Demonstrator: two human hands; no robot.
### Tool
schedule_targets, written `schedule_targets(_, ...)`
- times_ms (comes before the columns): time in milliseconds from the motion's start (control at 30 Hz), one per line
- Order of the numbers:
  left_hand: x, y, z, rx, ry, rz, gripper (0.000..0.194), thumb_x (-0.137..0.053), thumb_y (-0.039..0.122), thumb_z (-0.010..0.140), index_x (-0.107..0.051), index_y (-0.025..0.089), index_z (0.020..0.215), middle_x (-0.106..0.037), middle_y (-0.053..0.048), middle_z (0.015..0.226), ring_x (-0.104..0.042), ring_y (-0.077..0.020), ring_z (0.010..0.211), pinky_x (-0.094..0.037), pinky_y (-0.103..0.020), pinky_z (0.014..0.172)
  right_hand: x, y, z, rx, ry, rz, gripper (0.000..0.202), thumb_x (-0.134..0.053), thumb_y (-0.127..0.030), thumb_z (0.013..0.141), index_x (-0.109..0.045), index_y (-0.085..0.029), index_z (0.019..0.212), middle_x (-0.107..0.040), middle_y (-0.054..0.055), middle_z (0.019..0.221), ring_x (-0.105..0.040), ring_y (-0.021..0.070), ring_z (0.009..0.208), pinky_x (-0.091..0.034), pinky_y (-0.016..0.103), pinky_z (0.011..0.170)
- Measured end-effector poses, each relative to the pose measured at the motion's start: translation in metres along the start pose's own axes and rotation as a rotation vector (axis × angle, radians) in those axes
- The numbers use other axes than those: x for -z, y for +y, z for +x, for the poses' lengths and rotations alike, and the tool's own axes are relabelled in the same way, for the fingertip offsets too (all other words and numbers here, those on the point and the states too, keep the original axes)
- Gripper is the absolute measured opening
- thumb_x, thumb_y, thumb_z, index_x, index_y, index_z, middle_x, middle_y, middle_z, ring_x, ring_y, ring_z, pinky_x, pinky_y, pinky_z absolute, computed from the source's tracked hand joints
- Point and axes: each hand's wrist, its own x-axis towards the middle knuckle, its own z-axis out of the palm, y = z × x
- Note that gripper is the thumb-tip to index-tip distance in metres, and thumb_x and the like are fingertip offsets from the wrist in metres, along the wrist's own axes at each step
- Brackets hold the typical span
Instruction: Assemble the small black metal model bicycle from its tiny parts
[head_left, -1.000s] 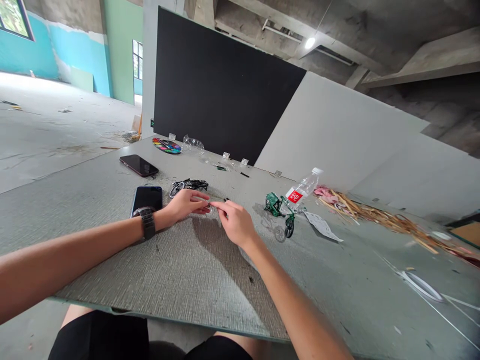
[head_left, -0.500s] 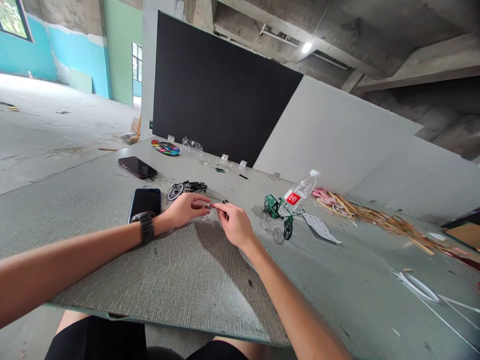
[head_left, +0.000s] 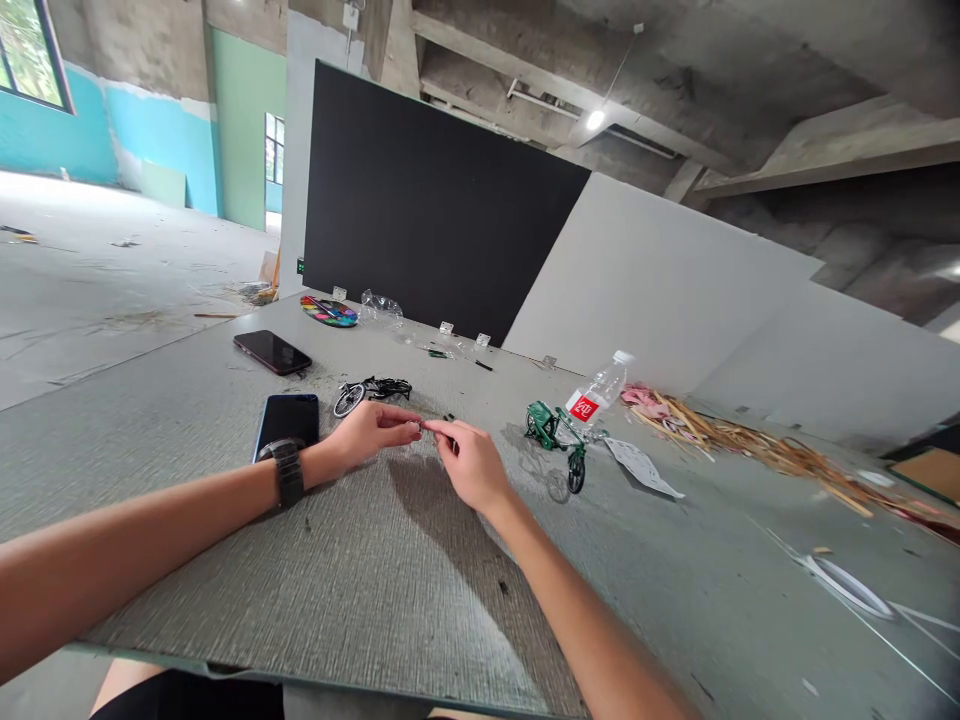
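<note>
My left hand (head_left: 377, 428) is closed in a pinch, its fingertips on a tiny shiny piece that they mostly hide. Facing it, my right hand (head_left: 471, 463) has thumb and index finger pressed together, almost touching the left fingertips; whatever it grips is too small to make out. Just behind my left hand, a black model bicycle (head_left: 384, 387) lies on its side. To the right of my right hand is a green model bicycle (head_left: 551, 428). Small dark bits (head_left: 448, 417) lie on the table behind my fingers.
Two phones, one black (head_left: 289, 418) and one dark red-edged (head_left: 271, 351), lie on the grey table (head_left: 352, 590). A paint palette (head_left: 330, 311) and clear plastic packaging (head_left: 381, 308) sit at the back. Rightward are a water bottle (head_left: 604, 385), a paper sheet (head_left: 641, 468) and wood strips (head_left: 757, 438).
The view has tilted slightly upward, so the scene sits lower in the picture. My fingertips stay together, and the shiny piece between them shows less than before.
</note>
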Motion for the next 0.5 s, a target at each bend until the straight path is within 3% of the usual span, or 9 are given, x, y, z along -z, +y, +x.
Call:
schedule_targets(133, -0.0016, 0.0008, -0.0013, 0.029, 0.012, -0.157, 0.033, -0.075, 0.035, 0.08, -0.074, 0.013, 0.104, -0.076, -0.009, 0.106, -0.071, -0.0184, 0.101, -0.049, -0.037, 0.104, 0.0013, -0.0004, -0.0003, 0.008, 0.01, 0.019, 0.035, -0.045, -0.019, 0.095, -0.07, -0.027, 0.119, -0.072, 0.004, 0.097, -0.062, 0.016, 0.08, -0.045, 0.026, 0.071)
schedule_targets(500, -0.0013, 0.0025, -0.0019, 0.031, 0.055, -0.103, 0.033, -0.077, 0.034, 0.077, -0.075, 0.012, 0.102, -0.077, -0.01, 0.1, -0.071, -0.0202, 0.099, -0.05, -0.037, 0.101, 0.0028, -0.0017, -0.0015, 0.011, 0.017, -0.073, 0.036, -0.045, -0.019, 0.096, -0.068, -0.031, 0.122, -0.069, 0.002, 0.089, -0.058, 0.0139, 0.07, -0.04, 0.024, 0.065)
